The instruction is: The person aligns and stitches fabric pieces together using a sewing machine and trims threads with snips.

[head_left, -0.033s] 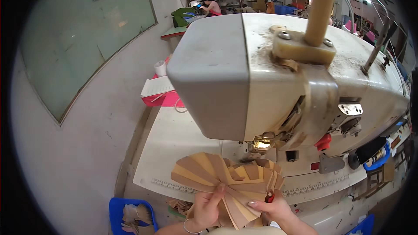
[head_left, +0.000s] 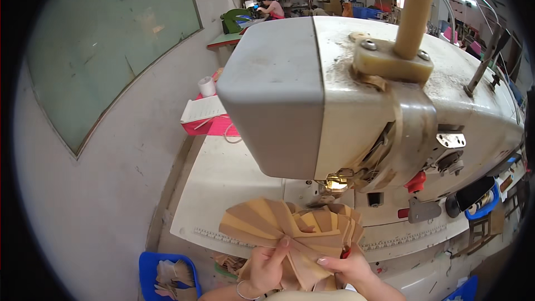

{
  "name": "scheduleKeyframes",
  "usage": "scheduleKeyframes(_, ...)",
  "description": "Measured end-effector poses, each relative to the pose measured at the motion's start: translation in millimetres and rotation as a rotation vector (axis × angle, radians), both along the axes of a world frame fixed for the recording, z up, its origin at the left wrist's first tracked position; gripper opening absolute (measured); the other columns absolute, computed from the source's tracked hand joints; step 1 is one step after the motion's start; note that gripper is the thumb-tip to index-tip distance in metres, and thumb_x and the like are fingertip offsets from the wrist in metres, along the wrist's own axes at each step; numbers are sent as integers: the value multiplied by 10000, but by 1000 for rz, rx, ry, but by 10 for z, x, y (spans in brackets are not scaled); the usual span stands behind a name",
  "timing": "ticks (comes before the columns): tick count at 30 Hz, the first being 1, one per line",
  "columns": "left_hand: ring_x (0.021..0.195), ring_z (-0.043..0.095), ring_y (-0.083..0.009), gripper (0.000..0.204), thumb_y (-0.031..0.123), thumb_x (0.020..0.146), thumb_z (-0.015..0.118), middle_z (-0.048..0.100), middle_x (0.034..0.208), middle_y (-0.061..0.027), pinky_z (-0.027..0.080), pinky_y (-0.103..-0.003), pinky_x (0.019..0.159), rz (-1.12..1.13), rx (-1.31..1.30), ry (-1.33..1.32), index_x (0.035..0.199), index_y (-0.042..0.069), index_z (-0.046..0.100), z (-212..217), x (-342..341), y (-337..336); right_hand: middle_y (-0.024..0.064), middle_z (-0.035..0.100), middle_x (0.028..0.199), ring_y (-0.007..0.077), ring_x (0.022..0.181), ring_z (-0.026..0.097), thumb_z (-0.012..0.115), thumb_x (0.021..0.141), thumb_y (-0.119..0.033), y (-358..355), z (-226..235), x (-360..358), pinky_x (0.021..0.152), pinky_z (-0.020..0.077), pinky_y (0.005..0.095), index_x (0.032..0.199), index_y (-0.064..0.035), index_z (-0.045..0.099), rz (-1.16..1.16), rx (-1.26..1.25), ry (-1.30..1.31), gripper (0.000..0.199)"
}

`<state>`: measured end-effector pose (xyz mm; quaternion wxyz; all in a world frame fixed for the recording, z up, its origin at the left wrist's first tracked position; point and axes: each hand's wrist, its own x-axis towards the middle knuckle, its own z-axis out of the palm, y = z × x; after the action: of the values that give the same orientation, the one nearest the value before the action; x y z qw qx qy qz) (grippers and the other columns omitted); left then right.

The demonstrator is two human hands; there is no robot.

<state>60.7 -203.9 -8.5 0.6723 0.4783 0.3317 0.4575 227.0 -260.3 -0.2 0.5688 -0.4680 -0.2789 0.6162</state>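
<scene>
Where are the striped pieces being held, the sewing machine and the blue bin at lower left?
Striped pieces [head_left: 313,240], head view: near the middle of the fan.
Sewing machine [head_left: 354,112], head view: cream body beside the grey end cover.
Blue bin [head_left: 146,276], head view: left wall.

Tan-and-brown striped pieces [head_left: 253,220], blue bin [head_left: 147,274]

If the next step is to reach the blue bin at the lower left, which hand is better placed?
Probably the left hand: it is nearer the blue bin, while the right hand is farther right. Both hold the striped pieces, so the left would first need to let go.
</scene>
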Motion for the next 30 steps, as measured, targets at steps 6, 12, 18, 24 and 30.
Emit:
scheduleKeyframes(6, 872, 556, -140, 237, 61, 825, 592, 590, 945, -73, 451, -267, 749, 336, 22, -274, 1036, -32, 534, 106, 71, 100, 127, 574, 1049, 182, 936, 571, 732, 693, -96, 52, 2, -47, 819, 468, 290, 1141, 46, 461, -8, -48, 10, 543)
scheduleKeyframes(12, 836, 576, -153, 259, 16, 768, 640, 600, 932, -68, 468, -279, 742, 426, -57, -302, 1010, -23, 556, 166, -46, 392, 139, 582, 1030, 173, 935, 571, 723, 698, -69, -63, 134, -87, 804, 477, 292, 1098, 63, 477, -81, -75, -120, 488)
scheduleKeyframes(18, 832, 598, -166, 226, 68, 783, 631, 619, 921, -92, 478, -273, 736, 194, -230, -218, 970, -48, 583, 310, -27, 502, 48, 549, 777, 98, 723, 502, 677, 763, -165, -202, 26, 42, 626, 401, 252, 865, 3, 530, -24, 16, -355, 245)
scheduleKeyframes(24, 779, 586, -103, 209, 108, 801, 624, 631, 870, -75, 463, -231, 672, -175, -289, 220, 933, -54, 609, 194, 140, 829, -37, 451, 551, 41, 505, 388, 650, 802, -219, -555, -469, 236, 430, 315, 245, 622, -32, 513, 9, -102, -435, 293)
scheduleKeyframes(30, 526, 485, -22, 294, 274, 782, 665, 580, 638, 5, 340, -187, 422, -187, 26, 262, 815, -18, 644, 286, 362, 881, -19, 478, 588, 49, 535, 410, 637, 813, -173, -555, -466, 226, 454, 340, 241, 696, -10, 562, 57, 134, -411, 215)
